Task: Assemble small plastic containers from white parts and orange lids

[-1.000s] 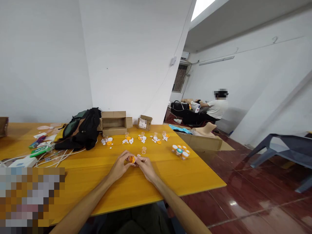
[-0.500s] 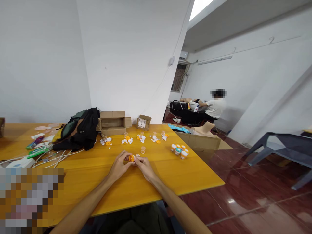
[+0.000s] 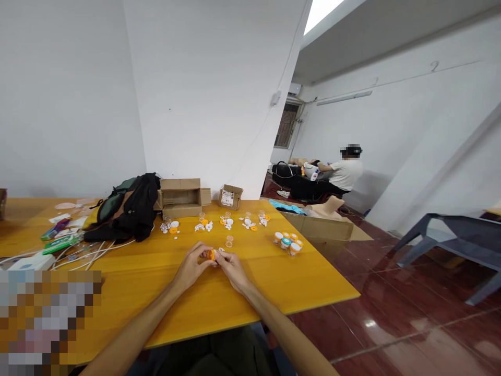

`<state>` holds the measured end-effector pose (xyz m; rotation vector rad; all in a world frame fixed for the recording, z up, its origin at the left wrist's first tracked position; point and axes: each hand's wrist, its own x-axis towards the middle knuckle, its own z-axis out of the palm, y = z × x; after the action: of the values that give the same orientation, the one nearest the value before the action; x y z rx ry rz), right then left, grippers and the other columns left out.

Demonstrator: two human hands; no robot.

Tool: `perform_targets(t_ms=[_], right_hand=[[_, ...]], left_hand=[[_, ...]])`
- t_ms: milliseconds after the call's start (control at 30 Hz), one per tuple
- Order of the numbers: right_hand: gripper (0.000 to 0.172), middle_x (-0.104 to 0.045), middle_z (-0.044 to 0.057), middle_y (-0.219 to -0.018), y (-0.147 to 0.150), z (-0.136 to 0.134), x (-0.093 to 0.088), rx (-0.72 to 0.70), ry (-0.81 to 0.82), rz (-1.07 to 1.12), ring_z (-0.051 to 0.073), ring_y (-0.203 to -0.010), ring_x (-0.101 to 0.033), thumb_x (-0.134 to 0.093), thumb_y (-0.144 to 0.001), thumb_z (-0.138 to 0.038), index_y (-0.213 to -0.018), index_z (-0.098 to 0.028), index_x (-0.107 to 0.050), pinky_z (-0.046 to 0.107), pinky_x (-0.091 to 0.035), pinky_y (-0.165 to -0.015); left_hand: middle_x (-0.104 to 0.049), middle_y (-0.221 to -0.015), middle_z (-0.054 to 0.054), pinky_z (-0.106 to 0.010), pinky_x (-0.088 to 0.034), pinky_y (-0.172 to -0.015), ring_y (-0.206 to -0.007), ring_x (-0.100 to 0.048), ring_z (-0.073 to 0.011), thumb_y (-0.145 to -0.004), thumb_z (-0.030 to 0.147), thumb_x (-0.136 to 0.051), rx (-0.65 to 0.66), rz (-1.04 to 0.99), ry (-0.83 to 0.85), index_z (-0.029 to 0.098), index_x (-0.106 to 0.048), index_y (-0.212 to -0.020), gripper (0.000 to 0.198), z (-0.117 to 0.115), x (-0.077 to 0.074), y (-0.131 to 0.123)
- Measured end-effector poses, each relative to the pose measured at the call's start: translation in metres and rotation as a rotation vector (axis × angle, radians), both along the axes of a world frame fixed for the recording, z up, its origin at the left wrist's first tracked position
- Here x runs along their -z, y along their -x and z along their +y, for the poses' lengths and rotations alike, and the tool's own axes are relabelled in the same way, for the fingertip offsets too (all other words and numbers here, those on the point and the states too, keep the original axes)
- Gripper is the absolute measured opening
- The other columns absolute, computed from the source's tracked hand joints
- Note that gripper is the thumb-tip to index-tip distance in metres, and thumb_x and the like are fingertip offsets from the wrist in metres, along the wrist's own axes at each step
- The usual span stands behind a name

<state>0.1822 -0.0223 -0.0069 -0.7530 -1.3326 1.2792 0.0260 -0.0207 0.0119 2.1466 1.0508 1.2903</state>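
Observation:
Both of my hands meet over the middle of the yellow table (image 3: 305, 284). My left hand (image 3: 192, 267) pinches a small orange cap (image 3: 211, 255). My right hand (image 3: 230, 267) has its fingertips closed against the same cap from the right side. A small clear vial (image 3: 229, 241) stands just beyond my fingers. Further back lie groups of white and orange small parts (image 3: 227, 223). To the right stands a cluster of small capped jars (image 3: 288, 241).
Two open cardboard boxes (image 3: 182, 197) and a black and green backpack (image 3: 129, 208) sit at the table's back. Cables and green packets (image 3: 62, 243) lie at left. A grey plastic chair (image 3: 454, 240) stands on the red floor at right. Another person (image 3: 344, 175) sits far back.
My hands stay together on the orange cap with only small finger shifts. The view has drifted slightly.

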Motion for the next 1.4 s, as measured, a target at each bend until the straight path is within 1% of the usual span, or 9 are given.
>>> perform_targets(t_ms=[133, 267, 367, 567, 767, 1033, 1267, 1400], right_hand=[[0.059, -0.041, -0.003, -0.058, -0.001, 0.002, 0.002, -0.018, 0.002, -0.029, 0.012, -0.060, -0.033, -0.065, -0.069, -0.074, -0.053, -0.019, -0.048, 0.027, -0.029, -0.060], [0.059, -0.042, -0.003, -0.057, -0.002, 0.003, 0.004, -0.018, -0.005, -0.066, 0.012, -0.059, -0.034, -0.062, -0.072, -0.073, -0.054, -0.020, -0.049, 0.027, -0.029, -0.059], [0.059, -0.043, -0.002, -0.056, -0.001, 0.004, 0.006, 0.000, 0.008, -0.067, 0.011, -0.057, -0.035, -0.062, -0.072, -0.074, -0.054, -0.019, -0.050, 0.026, -0.029, -0.058], [0.062, -0.052, 0.000, -0.057, 0.000, 0.004, 0.006, 0.010, 0.063, -0.073, 0.012, -0.056, -0.043, -0.061, -0.068, -0.079, -0.056, -0.018, -0.055, 0.026, -0.037, -0.057], [0.064, -0.056, 0.001, -0.057, -0.001, 0.005, 0.006, 0.004, 0.064, -0.132, 0.013, -0.055, -0.048, -0.056, -0.070, -0.081, -0.060, -0.018, -0.059, 0.026, -0.040, -0.055], [0.069, -0.052, 0.000, -0.052, 0.001, 0.006, 0.011, 0.031, 0.046, -0.186, 0.014, -0.053, -0.050, -0.046, -0.074, -0.084, -0.062, -0.018, -0.061, 0.025, -0.040, -0.052], [0.071, -0.055, 0.001, -0.053, 0.000, 0.006, 0.012, 0.024, 0.044, -0.210, 0.014, -0.054, -0.052, -0.044, -0.075, -0.085, -0.065, -0.017, -0.063, 0.025, -0.039, -0.051], [0.072, -0.056, 0.001, -0.051, 0.000, 0.006, 0.013, 0.020, 0.044, -0.192, 0.014, -0.051, -0.051, -0.044, -0.074, -0.086, -0.061, -0.018, -0.062, 0.024, -0.037, -0.049]], left_hand=[[-0.057, -0.077, 0.000, -0.029, -0.048, -0.072, -0.073, -0.054, -0.0168, -0.080, 0.029, -0.069, 0.033, -0.032, 0.025, 0.021, -0.069, -0.090, 0.013, 0.002, 0.003, 0.001], [-0.058, -0.079, 0.000, -0.030, -0.049, -0.075, -0.075, -0.054, -0.0172, -0.081, 0.032, -0.070, 0.054, -0.057, 0.054, 0.021, -0.069, -0.092, 0.016, 0.003, 0.004, 0.002], [-0.059, -0.081, -0.001, -0.032, -0.049, -0.078, -0.076, -0.055, -0.0176, -0.081, 0.032, -0.070, 0.078, -0.066, 0.061, 0.021, -0.070, -0.094, 0.017, 0.002, 0.004, 0.003], [-0.062, -0.087, -0.003, -0.032, -0.049, -0.080, -0.080, -0.057, -0.0183, -0.082, 0.032, -0.069, 0.097, -0.066, 0.057, 0.022, -0.072, -0.097, 0.018, 0.002, 0.003, 0.004], [-0.061, -0.088, -0.003, -0.033, -0.048, -0.083, -0.083, -0.057, -0.0191, -0.082, 0.036, -0.070, 0.126, -0.087, 0.088, 0.022, -0.072, -0.096, 0.021, -0.001, 0.000, 0.003], [-0.061, -0.088, -0.003, -0.032, -0.049, -0.084, -0.084, -0.059, -0.0191, -0.081, 0.030, -0.070, 0.149, -0.107, 0.090, 0.022, -0.072, -0.091, 0.014, -0.003, -0.003, 0.002], [-0.062, -0.091, -0.003, -0.032, -0.049, -0.086, -0.086, -0.059, -0.0192, -0.079, 0.026, -0.069, 0.151, -0.091, 0.131, 0.021, -0.072, -0.091, 0.013, -0.003, -0.003, 0.002], [-0.063, -0.091, -0.004, -0.033, -0.049, -0.086, -0.087, -0.060, -0.0199, -0.079, 0.024, -0.068, 0.149, -0.085, 0.141, 0.021, -0.072, -0.092, 0.015, -0.002, -0.002, 0.003]])
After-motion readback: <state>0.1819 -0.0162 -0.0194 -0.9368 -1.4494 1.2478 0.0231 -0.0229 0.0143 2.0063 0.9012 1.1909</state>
